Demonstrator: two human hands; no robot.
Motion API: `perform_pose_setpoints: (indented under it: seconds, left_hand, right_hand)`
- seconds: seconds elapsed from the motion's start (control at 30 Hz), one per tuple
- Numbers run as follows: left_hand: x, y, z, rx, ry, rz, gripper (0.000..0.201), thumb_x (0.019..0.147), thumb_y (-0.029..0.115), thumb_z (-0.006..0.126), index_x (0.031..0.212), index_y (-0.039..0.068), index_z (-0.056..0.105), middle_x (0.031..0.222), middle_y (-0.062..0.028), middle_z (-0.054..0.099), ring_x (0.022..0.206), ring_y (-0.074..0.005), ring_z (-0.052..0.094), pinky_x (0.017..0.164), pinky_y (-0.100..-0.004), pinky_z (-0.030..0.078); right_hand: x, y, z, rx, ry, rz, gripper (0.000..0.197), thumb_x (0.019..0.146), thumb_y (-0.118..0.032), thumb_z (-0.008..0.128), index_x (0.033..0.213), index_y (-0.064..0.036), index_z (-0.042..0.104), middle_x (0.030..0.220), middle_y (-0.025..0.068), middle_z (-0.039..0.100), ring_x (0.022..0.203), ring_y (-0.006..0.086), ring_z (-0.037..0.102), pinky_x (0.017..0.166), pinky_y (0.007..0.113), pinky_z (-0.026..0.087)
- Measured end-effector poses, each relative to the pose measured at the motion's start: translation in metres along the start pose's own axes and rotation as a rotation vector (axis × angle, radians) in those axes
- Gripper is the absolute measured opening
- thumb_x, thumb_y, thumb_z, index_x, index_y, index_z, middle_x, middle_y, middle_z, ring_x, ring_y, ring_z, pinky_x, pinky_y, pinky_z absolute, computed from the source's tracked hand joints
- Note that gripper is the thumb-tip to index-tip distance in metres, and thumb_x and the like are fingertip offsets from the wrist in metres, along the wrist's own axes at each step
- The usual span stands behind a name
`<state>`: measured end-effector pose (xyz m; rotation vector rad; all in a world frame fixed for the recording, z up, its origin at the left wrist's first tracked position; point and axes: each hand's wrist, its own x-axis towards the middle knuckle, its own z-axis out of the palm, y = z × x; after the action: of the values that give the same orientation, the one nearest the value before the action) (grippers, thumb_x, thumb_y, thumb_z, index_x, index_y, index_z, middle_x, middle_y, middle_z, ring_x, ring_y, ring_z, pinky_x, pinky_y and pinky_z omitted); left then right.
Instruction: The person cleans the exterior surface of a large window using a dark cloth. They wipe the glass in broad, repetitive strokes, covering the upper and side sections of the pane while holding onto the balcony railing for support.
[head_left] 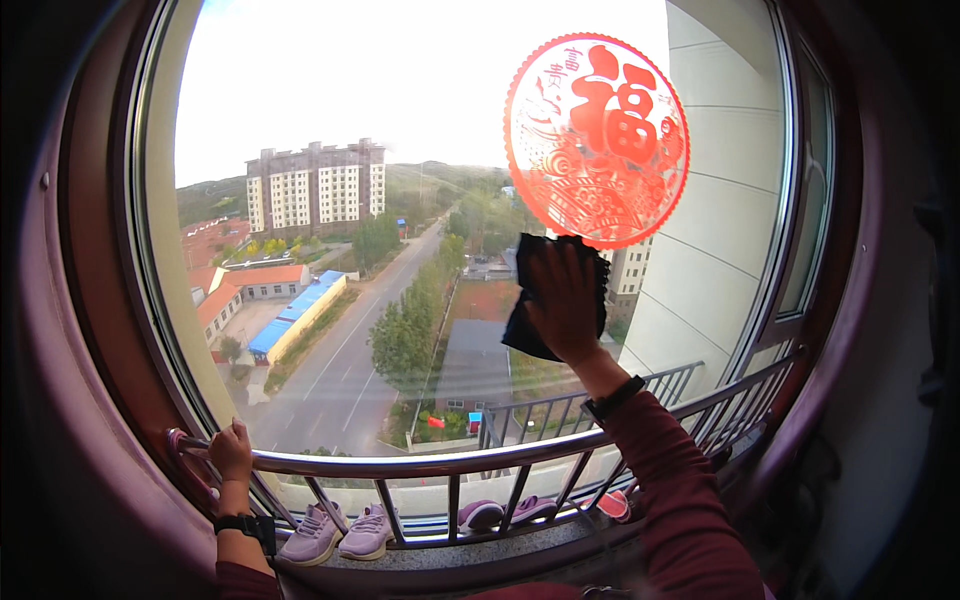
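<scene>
My right hand (567, 300) presses a black cloth (522, 335) against the large window pane (420, 400), palm toward the glass and arm stretched up. The cloth's scalloped edge shows past my fingers, just under a round red paper-cut window decoration (597, 140). Low on the left, my left hand (232, 450) is closed at the left end of the metal guard rail (400, 466). Its fingertips are partly hidden. Both wrists carry dark bands.
Pale lilac sneakers (340, 532), purple shoes (505, 513) and a red-and-white shoe (612, 505) stand on the sill (450, 556) by the rail's bars. A brown frame (110, 260) surrounds the pane. Outside lie a road, trees and buildings far below.
</scene>
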<state>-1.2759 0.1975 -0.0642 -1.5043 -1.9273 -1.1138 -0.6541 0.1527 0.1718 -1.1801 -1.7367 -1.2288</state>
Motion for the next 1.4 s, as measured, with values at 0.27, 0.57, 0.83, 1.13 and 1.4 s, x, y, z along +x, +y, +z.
perform_pose_setpoints:
  seconds: [0.27, 0.57, 0.83, 1.13, 1.4]
  left_hand:
    - [0.005, -0.001, -0.008, 0.017, -0.113, 0.011, 0.052, 0.106, 0.032, 0.045, 0.077, -0.001, 0.072, 0.079, -0.0262, 0.069, 0.075, -0.0472, 0.067, 0.074, -0.0563, 0.052]
    - [-0.040, 0.189, -0.044, -0.458, -0.166, 0.419, 0.028, 0.102, 0.023, 0.052, 0.087, 0.003, 0.064, 0.085, -0.0186, 0.064, 0.084, -0.0411, 0.064, 0.074, -0.0518, 0.051]
    - [-0.084, 0.318, -0.053, -0.219, -0.721, 0.447, 0.062, 0.107, 0.049, 0.035, 0.078, 0.011, 0.075, 0.080, -0.0207, 0.071, 0.080, -0.0444, 0.069, 0.076, -0.0565, 0.054]
    - [-0.088, 0.315, -0.047, -0.147, -0.764, 0.410, 0.063, 0.106, 0.044, 0.031, 0.077, 0.010, 0.074, 0.083, -0.0206, 0.072, 0.082, -0.0447, 0.069, 0.078, -0.0557, 0.054]
    - [-0.092, 0.319, -0.044, -0.103, -0.622, 0.394, 0.059, 0.104, 0.045, 0.040, 0.069, 0.011, 0.074, 0.071, -0.0174, 0.070, 0.073, -0.0440, 0.069, 0.077, -0.0527, 0.055]
  right_hand:
    - [-0.112, 0.186, -0.026, -0.126, 0.158, 0.504, 0.077, 0.093, -0.018, 0.066, 0.160, -0.0031, 0.031, 0.165, 0.0225, 0.031, 0.154, 0.0425, 0.024, 0.126, 0.052, 0.019]
    - [-0.056, 0.110, 0.009, -0.385, 0.229, 0.604, 0.080, 0.090, -0.029, 0.066, 0.156, 0.0007, 0.034, 0.160, 0.0246, 0.034, 0.149, 0.0446, 0.028, 0.121, 0.058, 0.022]
    - [-0.014, -0.063, 0.010, 0.214, 0.043, -0.153, 0.073, 0.090, -0.025, 0.070, 0.157, -0.0180, 0.042, 0.168, 0.0098, 0.029, 0.155, 0.0424, 0.022, 0.123, 0.063, 0.019]
    - [-0.058, 0.116, -0.023, 0.030, 0.065, -0.138, 0.068, 0.088, -0.032, 0.071, 0.152, -0.0223, 0.050, 0.162, 0.0083, 0.040, 0.152, 0.0391, 0.030, 0.125, 0.055, 0.024]
    - [-0.018, 0.343, -0.085, -0.228, 0.313, 0.596, 0.060, 0.105, -0.035, 0.051, 0.155, -0.0052, 0.038, 0.154, 0.0245, 0.043, 0.135, 0.0470, 0.042, 0.114, 0.056, 0.033]
